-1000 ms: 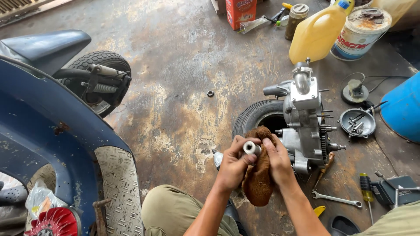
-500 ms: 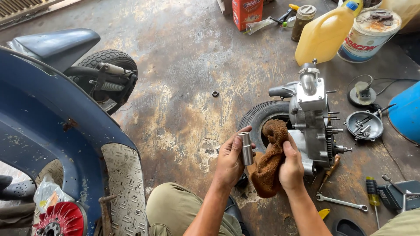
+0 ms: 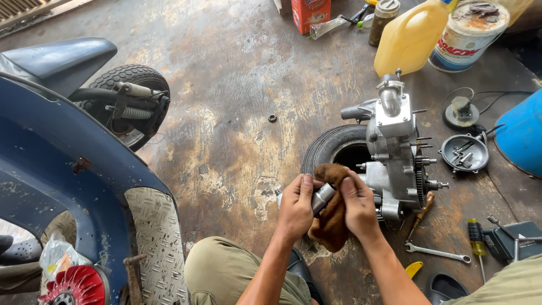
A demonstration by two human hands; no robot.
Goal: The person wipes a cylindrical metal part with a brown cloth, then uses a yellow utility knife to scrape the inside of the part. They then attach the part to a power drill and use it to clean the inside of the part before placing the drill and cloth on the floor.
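floor behind; metal cylinder between left fingers

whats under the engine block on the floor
The engine block sits on a small black tyre lying flat, its dark centre hole partly showing. The tyre's right side and the floor beneath are covered by the engine.

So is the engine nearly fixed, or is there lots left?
Done: the engine is out of the blue scooter and sits on a tyre, with a round cover lying off to the side. In hand: the left hand holds a small metal cylinder while the right hand wipes with a brown rag. Left: probably plenty, since parts and tools lie loose.
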